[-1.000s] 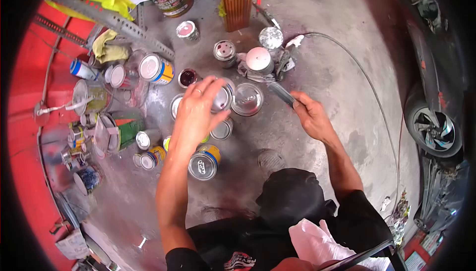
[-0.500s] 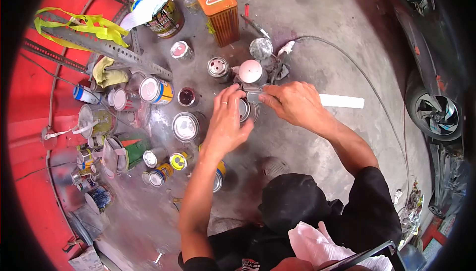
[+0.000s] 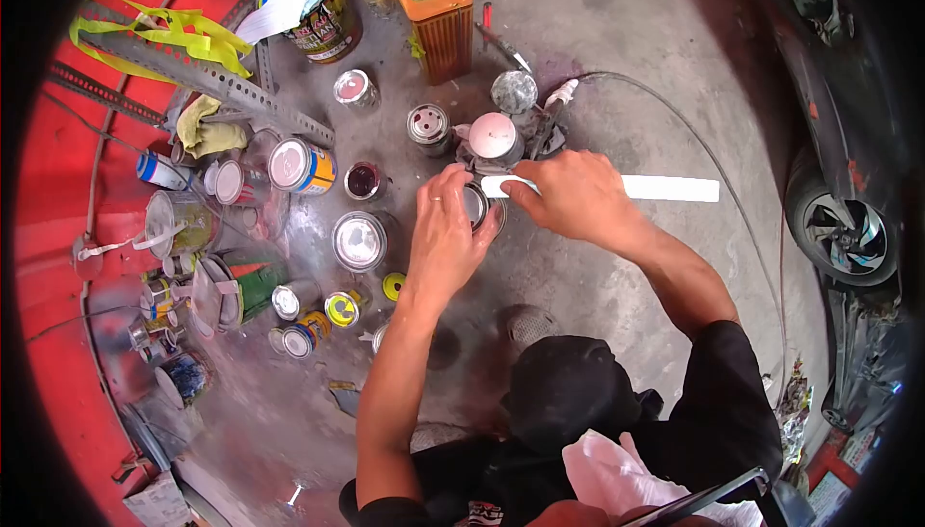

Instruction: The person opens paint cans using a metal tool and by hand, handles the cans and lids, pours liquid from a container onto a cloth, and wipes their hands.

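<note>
Floor (image 3: 665, 65) carries all of it on my feed. Car (image 3: 848, 132) fills its right edge. Red wall (image 3: 58, 267) bounds the left edge; cans crowd along there, probably parked to keep the middle workable. Orange tin (image 3: 443, 36) stands upright toward the far edge, likely kept back so reaching arms don't knock it.

Right hand (image 3: 573, 190): fingers closed over the strip (image 3: 670, 188), thumb pressing near one end. Grip sits close to that end, I'd say for control; the long white tail pokes out past the wrist toward the car side.

Left hand (image 3: 448, 228): half curled, thumb and fingers spread to a can's width around the small can (image 3: 474, 206), whose round metal rim shows between them. Looks like a steadying hold. Can't tell if the can is resting on the floor or lifted. Strip's tip is right by that rim; touching or just above, can't tell.

Both sit mid-floor, between the wall and car edges. Silver can (image 3: 359, 241) is left of the left hand, apart from it. Pink-topped can (image 3: 492, 135) is just beyond the hands, rag (image 3: 549, 142) bunched beside it, maybe for drips. Dark-filled cup (image 3: 363, 180) stands nearby, within reach.
</note>
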`<state>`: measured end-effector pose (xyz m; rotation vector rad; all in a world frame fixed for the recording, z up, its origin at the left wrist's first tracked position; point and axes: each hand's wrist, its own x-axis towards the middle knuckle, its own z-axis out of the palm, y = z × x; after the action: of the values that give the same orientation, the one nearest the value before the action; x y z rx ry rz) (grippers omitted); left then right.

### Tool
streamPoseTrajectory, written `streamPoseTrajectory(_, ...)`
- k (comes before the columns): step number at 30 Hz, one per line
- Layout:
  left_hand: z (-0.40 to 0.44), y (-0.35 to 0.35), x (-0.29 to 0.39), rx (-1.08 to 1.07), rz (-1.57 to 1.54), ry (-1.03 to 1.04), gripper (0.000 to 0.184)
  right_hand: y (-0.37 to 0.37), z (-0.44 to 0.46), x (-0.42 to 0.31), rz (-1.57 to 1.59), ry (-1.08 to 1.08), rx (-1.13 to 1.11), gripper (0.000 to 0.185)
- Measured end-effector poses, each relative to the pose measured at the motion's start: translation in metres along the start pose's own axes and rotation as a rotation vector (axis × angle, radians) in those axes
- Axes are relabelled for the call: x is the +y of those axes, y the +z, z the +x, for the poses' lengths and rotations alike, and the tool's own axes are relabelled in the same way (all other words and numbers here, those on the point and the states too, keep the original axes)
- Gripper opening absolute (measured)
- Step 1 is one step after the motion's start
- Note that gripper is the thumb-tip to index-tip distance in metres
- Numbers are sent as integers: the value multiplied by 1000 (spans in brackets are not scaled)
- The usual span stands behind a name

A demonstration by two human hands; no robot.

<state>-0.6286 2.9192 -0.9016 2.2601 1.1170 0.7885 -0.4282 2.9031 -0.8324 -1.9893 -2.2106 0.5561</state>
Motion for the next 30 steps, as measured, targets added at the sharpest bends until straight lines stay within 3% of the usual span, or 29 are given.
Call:
streamPoseTrajectory(4,2,-2,-2,-5,-28,-58,62,33,16,20,266,114,-170,42)
streamPoseTrajectory(6,2,-2,-2,-9,-23,-58,62,60,13,27,549,181,-204,48)
streamPoseTrajectory(7,3,-1,-2,-14,-19,-46,63,71,12,28,544,175,-208,48)
streamPoseTrajectory(12,4,0,3,-3,-68,-10,56,119,7,26,1148,180,-72,50)
streamPoseTrajectory(17,-3,3,-9,68,-222,-35,48,135,4,24,1279,268,-109,47)
streamPoseTrajectory(19,-5,7,-12,178,-557,-146,38,134,-3,16,1357,181,28,42)
streamPoseTrajectory(20,-5,13,-17,253,-708,-139,43,132,-7,14,1365,182,34,42)
streamPoseTrajectory(21,-5,14,-23,242,-703,-134,43,121,-10,9,1354,232,6,42)
streamPoseTrajectory(23,-5,13,-37,261,-1331,-231,60,114,-14,3,1350,282,-9,45)
streamPoseTrajectory(24,-4,11,-36,304,-1356,-393,78,114,-15,0,1395,253,3,47)
streamPoseTrajectory(25,-3,9,-38,295,-1351,-386,78,113,-14,-1,1437,220,15,50)
streamPoseTrajectory(28,-2,3,-45,344,-1771,-493,84,108,-12,-2,1458,258,7,52)
streamPoseTrajectory(30,-5,1,-45,320,-1815,-503,84,112,-11,1,1405,260,-1,49)
